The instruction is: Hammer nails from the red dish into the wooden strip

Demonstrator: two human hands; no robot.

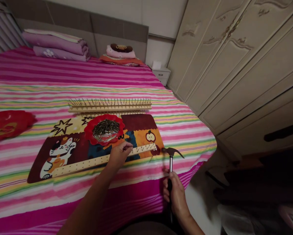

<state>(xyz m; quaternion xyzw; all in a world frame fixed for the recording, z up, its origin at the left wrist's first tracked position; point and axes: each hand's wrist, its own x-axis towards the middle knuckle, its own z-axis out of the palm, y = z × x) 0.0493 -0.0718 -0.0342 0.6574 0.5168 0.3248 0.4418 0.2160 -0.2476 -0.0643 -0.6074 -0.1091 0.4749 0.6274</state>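
Note:
My left hand [119, 155] is over a pale wooden strip [80, 165] drilled with rows of holes, its fingertips pinched together. Whatever they pinch is too small to make out, and the hand hides part of the strip. Nails [146, 148] stand in the strip's right end. In my right hand [177, 192] is a claw hammer [171, 160], held upright by its dark grip just right of the strip. Beyond my left hand, a red scalloped bowl [89, 129] holds a heap of loose nails [106, 130]. Strip and bowl rest on a patterned mat [141, 122].
Behind the bowl lie wooden strips [109, 107] bristling with upright nails. A red dish [10, 125] is at the left. The striped bed [70, 209] carries everything; folded bedding [60, 47] lies at its head. A wardrobe [234, 55] and nightstand [161, 74] stand beyond its right edge.

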